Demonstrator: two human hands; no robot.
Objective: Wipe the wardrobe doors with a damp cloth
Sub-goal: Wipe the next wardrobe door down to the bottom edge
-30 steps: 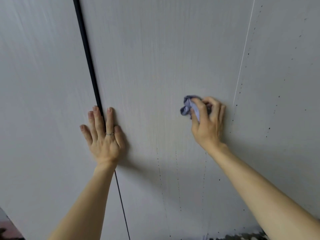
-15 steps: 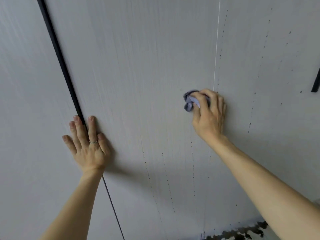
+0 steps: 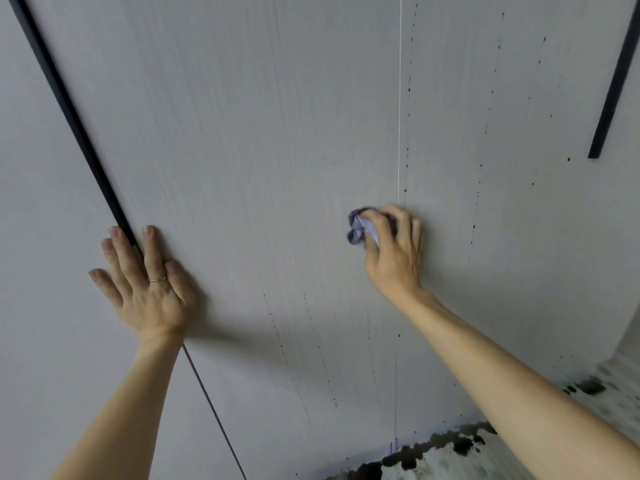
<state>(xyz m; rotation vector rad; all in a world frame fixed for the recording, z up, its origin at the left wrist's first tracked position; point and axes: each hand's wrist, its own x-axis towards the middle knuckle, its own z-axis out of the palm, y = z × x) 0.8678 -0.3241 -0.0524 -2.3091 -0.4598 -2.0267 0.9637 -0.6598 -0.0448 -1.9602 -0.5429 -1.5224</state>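
A pale grey wardrobe door (image 3: pixel 263 140) fills the view. My right hand (image 3: pixel 394 251) grips a bunched lilac cloth (image 3: pixel 358 228) and presses it against the door, just left of a thin vertical seam (image 3: pixel 399 98). Only the cloth's left part shows past my fingers. My left hand (image 3: pixel 145 285) lies flat with straight fingers on the door, spanning the black vertical strip (image 3: pixel 69 109) between two panels. A ring sits on one finger.
A second black strip (image 3: pixel 613 84) hangs at the upper right. Lines of small dark droplets (image 3: pixel 408 88) run down the door on both sides of the seam. A speckled floor (image 3: pixel 450 445) shows at the bottom right.
The view has shifted right, so both hands and the black strip sit further left in frame. My right hand has carried the cloth rightward along the door to the thin seam.
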